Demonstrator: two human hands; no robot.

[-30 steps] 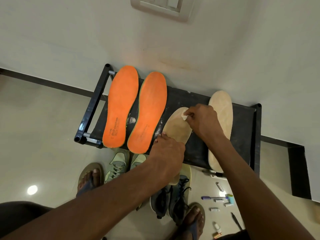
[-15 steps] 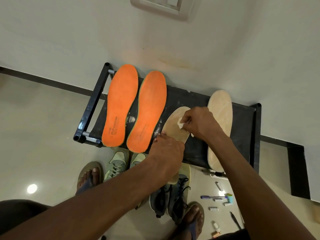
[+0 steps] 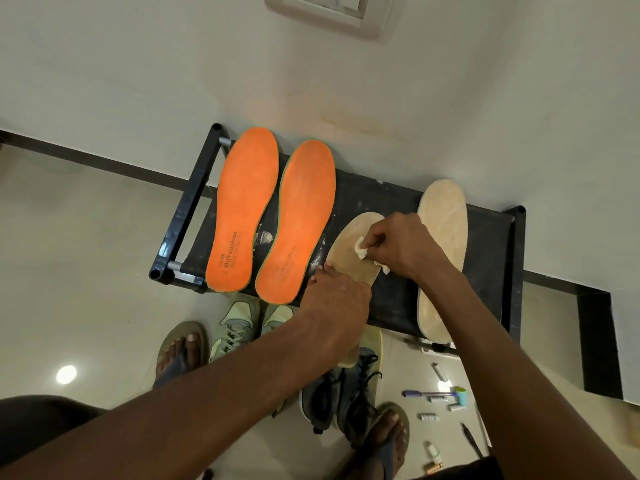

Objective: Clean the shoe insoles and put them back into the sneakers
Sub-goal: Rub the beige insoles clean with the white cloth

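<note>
Two orange insoles [image 3: 246,213] [image 3: 298,223] lie side by side on the left of a black shoe rack [image 3: 491,244]. A beige insole [image 3: 349,251] lies in the middle of the rack, and a second beige insole [image 3: 441,244] lies to its right. My left hand [image 3: 337,303] holds down the near half of the middle beige insole. My right hand [image 3: 398,245] pinches a small white wipe [image 3: 362,250] against that insole's upper half. Pale green sneakers [image 3: 239,327] and dark grey sneakers [image 3: 341,393] stand on the floor in front of the rack.
The rack stands against a white wall with a switch plate [image 3: 329,12] above. My sandalled feet [image 3: 181,351] [image 3: 386,434] flank the sneakers. A pen [image 3: 427,393] and several small items lie on the tiled floor at the lower right.
My right hand has drawn the wipe down the beige insole, from near its toe towards the middle. My left hand has stayed pressed on the insole.
</note>
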